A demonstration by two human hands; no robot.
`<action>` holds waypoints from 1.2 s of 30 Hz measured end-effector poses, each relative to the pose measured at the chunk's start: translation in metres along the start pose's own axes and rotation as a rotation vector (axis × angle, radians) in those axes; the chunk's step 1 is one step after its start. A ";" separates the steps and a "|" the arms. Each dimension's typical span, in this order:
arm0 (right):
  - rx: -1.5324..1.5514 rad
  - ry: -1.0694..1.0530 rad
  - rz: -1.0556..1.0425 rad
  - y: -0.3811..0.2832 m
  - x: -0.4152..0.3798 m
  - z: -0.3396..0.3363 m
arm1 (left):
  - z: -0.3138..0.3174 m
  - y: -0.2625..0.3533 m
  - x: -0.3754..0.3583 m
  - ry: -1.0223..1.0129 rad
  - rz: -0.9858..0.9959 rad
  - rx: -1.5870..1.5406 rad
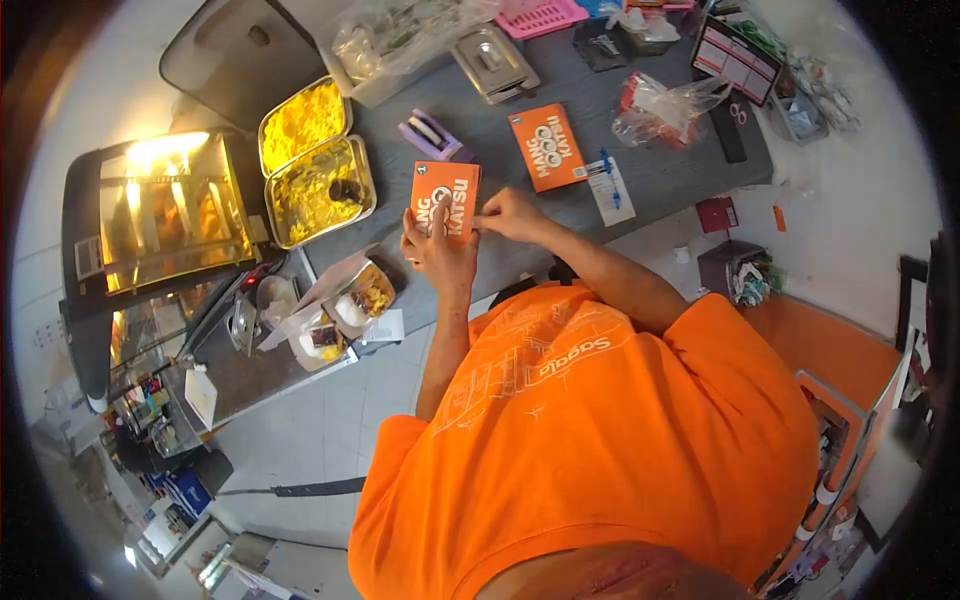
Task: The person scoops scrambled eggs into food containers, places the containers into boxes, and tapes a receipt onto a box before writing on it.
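Note:
An orange paper food box [462, 185] with white "Mang Katsu" lettering sits over the near edge of the grey table. My left hand [440, 255] is on it, with fingers over its printed top and thumb at the left side. My right hand [512, 216] pinches at the lower right edge of the same box, fingers closed. What exactly lies between the right fingertips is too small to see. A second orange box [546, 148] with the same print lies farther right. Just behind the held box is a purple tape dispenser [436, 135].
Two metal trays of yellow food [303, 127] stand left of the boxes, beside a lit glass warmer [160, 215]. Nearer me, an opened box [350, 295] holds rice and food. A blue pen [610, 180] lies on paper at right. A lidded steel container [495, 62] stands behind.

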State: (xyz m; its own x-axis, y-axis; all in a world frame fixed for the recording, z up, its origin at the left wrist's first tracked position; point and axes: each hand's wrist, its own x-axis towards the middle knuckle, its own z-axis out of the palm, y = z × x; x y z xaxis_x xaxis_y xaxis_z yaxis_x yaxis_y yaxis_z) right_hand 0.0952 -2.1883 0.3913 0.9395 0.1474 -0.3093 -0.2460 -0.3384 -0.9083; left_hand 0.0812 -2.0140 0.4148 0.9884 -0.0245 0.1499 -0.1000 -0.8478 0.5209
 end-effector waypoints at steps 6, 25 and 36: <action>0.117 0.464 -0.128 0.053 -0.022 -0.082 | 0.089 0.048 0.027 -0.328 -0.106 -0.792; -0.150 -0.135 -0.272 0.135 -0.066 -0.048 | 0.077 -0.033 -0.063 -0.297 -0.597 -1.240; -0.769 0.711 -0.261 0.166 -0.091 -0.102 | 0.069 -0.028 -0.055 -0.251 -0.549 -1.284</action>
State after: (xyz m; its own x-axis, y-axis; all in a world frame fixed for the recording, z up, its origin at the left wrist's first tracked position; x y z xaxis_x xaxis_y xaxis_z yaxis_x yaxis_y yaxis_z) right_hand -0.0066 -2.3531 0.2976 0.9256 -0.1899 0.3275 -0.0350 -0.9042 -0.4257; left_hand 0.0373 -2.0253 0.3338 0.9150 -0.0619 -0.3987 0.3994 0.2793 0.8732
